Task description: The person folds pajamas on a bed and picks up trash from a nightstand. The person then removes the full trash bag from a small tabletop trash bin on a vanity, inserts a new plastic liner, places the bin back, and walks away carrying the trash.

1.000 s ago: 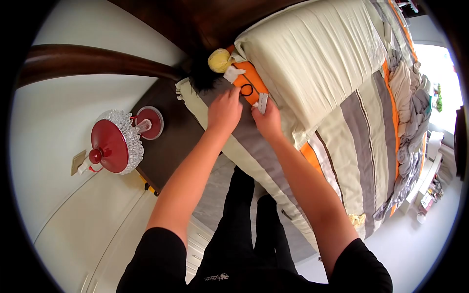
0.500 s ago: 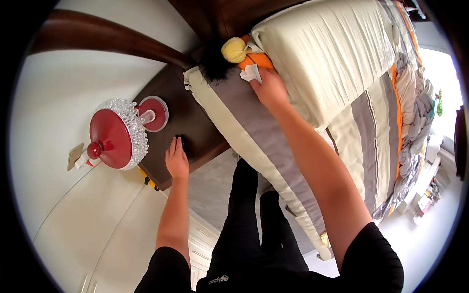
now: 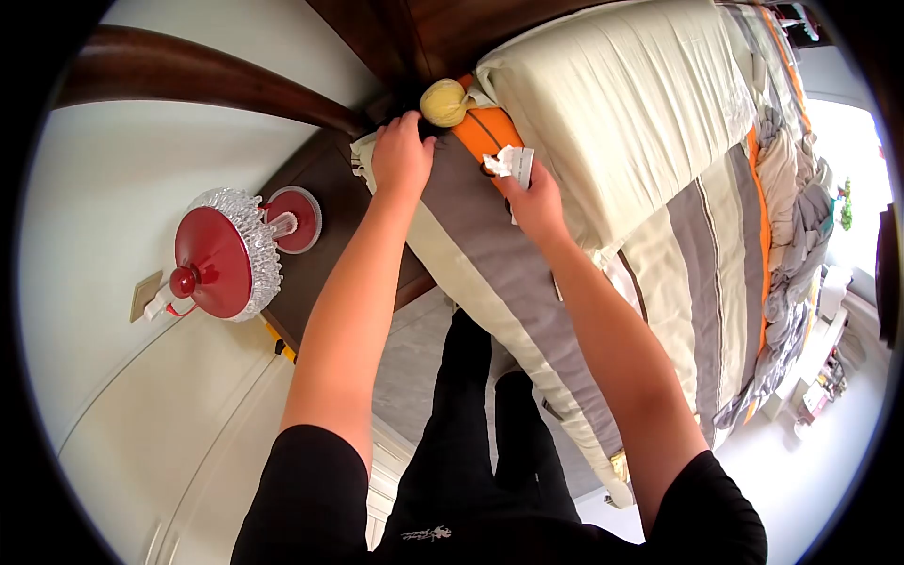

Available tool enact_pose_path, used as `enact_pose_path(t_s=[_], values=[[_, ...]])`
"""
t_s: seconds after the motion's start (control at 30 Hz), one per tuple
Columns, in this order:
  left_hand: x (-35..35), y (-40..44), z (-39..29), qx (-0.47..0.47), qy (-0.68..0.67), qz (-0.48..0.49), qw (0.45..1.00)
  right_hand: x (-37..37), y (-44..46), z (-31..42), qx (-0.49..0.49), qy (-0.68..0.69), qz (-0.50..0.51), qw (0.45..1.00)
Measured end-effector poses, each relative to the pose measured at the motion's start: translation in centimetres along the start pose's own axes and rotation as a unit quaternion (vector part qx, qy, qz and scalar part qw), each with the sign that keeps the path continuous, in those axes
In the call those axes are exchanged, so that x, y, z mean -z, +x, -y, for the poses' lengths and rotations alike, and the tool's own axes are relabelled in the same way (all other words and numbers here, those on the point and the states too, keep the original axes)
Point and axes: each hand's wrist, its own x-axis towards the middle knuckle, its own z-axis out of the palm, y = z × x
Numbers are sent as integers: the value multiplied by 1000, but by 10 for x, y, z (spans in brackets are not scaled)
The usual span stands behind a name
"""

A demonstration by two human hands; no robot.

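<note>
My left hand (image 3: 402,157) is at the bed's upper left corner, fingers curled over a black fluffy thing (image 3: 407,98) that it mostly hides. A yellow ball-shaped object (image 3: 443,103) sits just right of those fingers. In my right hand (image 3: 537,200), a crumpled white tissue (image 3: 499,163) and a flat pale packet (image 3: 524,166) are pinched together, above the orange stripe (image 3: 485,134) of the bedding. Part of a dark ring (image 3: 487,170) shows at the tissue's left edge.
A large cream pillow (image 3: 621,113) lies right of my hands on the striped bed (image 3: 574,348). Left of the bed, a dark nightstand (image 3: 330,217) bears a lamp with a red shade (image 3: 214,263). A dark wooden headboard (image 3: 452,33) rises behind.
My left hand went from the bedding to the nightstand, then up to the black fluffy thing. The tissue, earlier lying on the bed, is now in my right hand with the packet.
</note>
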Motion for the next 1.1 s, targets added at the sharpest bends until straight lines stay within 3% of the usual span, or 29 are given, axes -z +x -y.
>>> enact_pose_path(t_s=[0.1, 0.17, 0.23, 0.3, 0.33, 0.37, 0.43, 0.5, 0.57, 0.6, 0.67, 0.7, 0.77, 0.8, 0.83, 0.87, 0.93, 1.03, 1.1], values=[[8, -19, 11, 30, -77, -68, 994, 3, -7, -9, 14, 29, 2, 999], [36, -46, 26, 134, -150, -107, 974, 7, -15, -11, 0, 51, -5, 999], [60, -82, 59, 183, -159, -144, 959, 8, -25, -11, 1, 78, -11, 997], [65, -121, 95, 176, -80, -207, 959, 7, -36, -17, 3, 104, -17, 994], [64, -135, 105, 235, -97, -195, 947, 5, -41, -22, -2, 103, -12, 995], [54, -143, 119, 239, -92, -197, 946, 4, -48, -25, -7, 102, -5, 995], [20, -154, 148, 305, -221, -163, 912, -2, -63, -32, -20, 106, 11, 994], [-12, -137, 160, 314, -224, -219, 896, -7, -74, -45, -21, 111, 18, 993], [-13, -106, 136, 398, -355, -271, 802, -6, -88, -43, -60, 94, 30, 993], [-17, -101, 140, 402, -356, -271, 799, -7, -93, -50, -60, 105, 35, 992], [-19, -92, 143, 298, -82, -225, 924, -4, -100, -50, -58, 116, 53, 990], [-19, -91, 139, 297, -88, -224, 924, -1, -102, -49, -56, 112, 49, 991], [-13, -90, 129, 314, -47, -109, 942, 5, -103, -48, -80, 108, 70, 988], [-9, -90, 124, 289, -41, -157, 944, 8, -102, -50, -76, 89, 64, 991], [14, -86, 95, 243, -32, -214, 946, 12, -101, -50, -77, 91, 57, 991], [27, -77, 73, 126, -44, -229, 964, 16, -102, -51, -81, 92, 50, 991], [51, -46, 8, -73, -83, -158, 981, 20, -103, -55, -85, 92, 43, 991], [38, 5, -53, -160, -45, -58, 984, 23, -101, -60, -66, 117, 29, 991], [-5, 30, -49, -180, 10, -28, 983, 27, -105, -53, -79, 104, 23, 991]])
